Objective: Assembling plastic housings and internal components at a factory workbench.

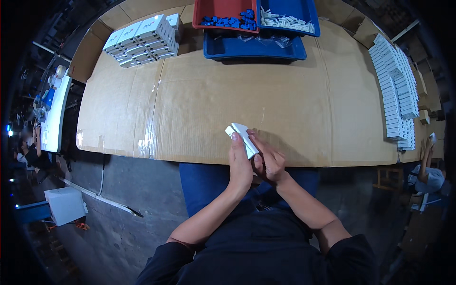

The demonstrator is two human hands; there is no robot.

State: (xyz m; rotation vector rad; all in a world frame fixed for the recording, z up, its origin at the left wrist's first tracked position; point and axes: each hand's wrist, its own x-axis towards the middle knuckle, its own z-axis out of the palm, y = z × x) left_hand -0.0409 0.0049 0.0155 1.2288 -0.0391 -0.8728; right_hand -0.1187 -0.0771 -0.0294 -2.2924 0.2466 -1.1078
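A small white plastic casing [244, 138] is held between my two hands, just above the near edge of the cardboard-covered table [213, 102]. My left hand [241, 165] is closed on its left side, with the thumb lying along the casing. From the other side my right hand [270, 160] grips it, fingers bent against its right edge and lower end. The casing tilts, its far end pointing up and to the left. My palms and fingers hide part of its underside.
At the far middle, a red bin [225, 25] holds blue plastic pieces and a blue bin [311, 29] holds white ones. A lower blue tray [251, 56] contains clear plastic. White units are stacked at far left [147, 40] and right [393, 90]. Other people sit at both sides.
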